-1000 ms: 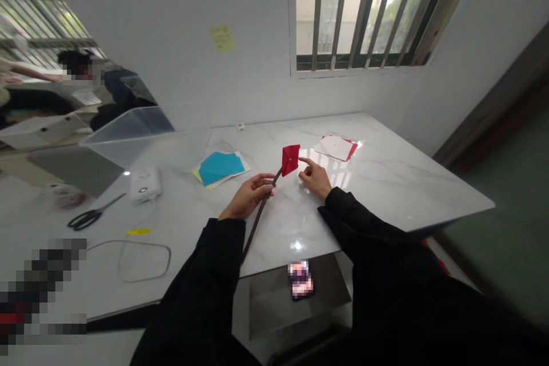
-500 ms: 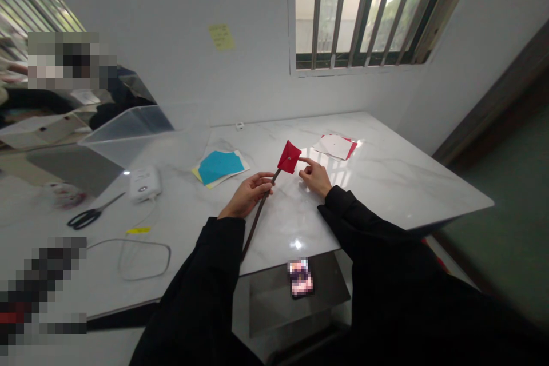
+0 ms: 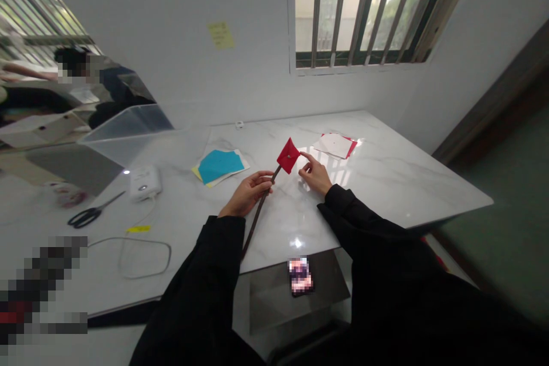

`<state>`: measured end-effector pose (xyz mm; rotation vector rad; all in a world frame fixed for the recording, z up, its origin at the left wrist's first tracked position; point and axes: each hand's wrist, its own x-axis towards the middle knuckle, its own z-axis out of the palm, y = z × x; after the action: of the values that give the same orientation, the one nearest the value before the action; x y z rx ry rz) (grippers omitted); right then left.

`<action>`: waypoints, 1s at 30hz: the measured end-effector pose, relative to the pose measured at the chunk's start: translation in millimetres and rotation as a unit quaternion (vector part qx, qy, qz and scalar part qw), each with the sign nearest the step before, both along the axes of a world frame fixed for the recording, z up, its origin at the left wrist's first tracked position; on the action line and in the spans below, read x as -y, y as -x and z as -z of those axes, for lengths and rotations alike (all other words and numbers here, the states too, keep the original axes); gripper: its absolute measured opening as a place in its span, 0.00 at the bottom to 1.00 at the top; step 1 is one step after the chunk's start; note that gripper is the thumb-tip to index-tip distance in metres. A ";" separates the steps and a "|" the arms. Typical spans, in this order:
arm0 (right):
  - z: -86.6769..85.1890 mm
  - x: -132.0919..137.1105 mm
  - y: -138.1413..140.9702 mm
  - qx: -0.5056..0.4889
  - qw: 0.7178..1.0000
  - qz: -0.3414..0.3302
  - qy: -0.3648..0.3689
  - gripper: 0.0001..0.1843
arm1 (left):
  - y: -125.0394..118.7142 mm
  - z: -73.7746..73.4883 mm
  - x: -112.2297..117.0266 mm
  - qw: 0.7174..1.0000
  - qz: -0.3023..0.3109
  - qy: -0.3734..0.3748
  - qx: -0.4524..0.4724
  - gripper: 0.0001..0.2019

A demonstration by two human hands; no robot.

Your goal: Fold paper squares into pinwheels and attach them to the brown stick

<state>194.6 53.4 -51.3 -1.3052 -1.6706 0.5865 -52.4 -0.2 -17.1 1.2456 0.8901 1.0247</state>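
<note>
A red pinwheel (image 3: 289,155) with a small pin at its middle sits at the top of a thin brown stick (image 3: 254,223). My left hand (image 3: 251,191) is closed around the stick just below the red head and holds it slanted over the table. With the index finger stretched out, my right hand (image 3: 316,175) touches the right corner of the red head; its other fingers are curled and grip nothing visible. Left of the pinwheel lie blue sheets (image 3: 221,166) over white and yellow ones. White sheets (image 3: 334,146) on red ones lie to the right.
Black scissors (image 3: 88,216), a white device (image 3: 144,183) with a cable and a yellow tag (image 3: 139,229) lie on the marble-patterned table (image 3: 377,183). A phone (image 3: 301,275) rests on a shelf below the front edge. Another person (image 3: 122,83) sits beyond a clear panel at left.
Both hands hold nearly the same place. The red head has turned or tilted slightly under my right index finger.
</note>
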 end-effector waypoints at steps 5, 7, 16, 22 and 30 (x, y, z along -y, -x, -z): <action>0.7 -0.7 -0.4 0.004 1.000 0.025 -0.006 0.24 | 0.5 1.0 -0.6 1.000 -0.001 0.002 0.000 0.23; 0.5 -0.3 0.2 0.011 0.999 0.029 -0.003 0.21 | 0.5 0.9 -0.6 1.000 -0.004 0.002 -0.004 0.23; -3.5 1.7 -0.5 -0.004 0.999 0.045 0.010 0.25 | 0.5 1.3 -1.4 1.000 -0.002 0.001 -0.002 0.23; -3.4 2.4 0.7 0.108 0.994 -0.025 0.025 0.12 | 0.6 2.8 -3.5 1.000 -0.016 0.006 0.008 0.22; -5.2 3.4 1.7 0.036 0.998 0.053 0.015 0.17 | -0.3 1.2 -2.1 1.000 -0.016 0.003 0.009 0.21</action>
<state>192.9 50.0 -46.2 -1.4419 -1.6459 0.5088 -52.1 1.8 -18.3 1.2195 0.9016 1.0571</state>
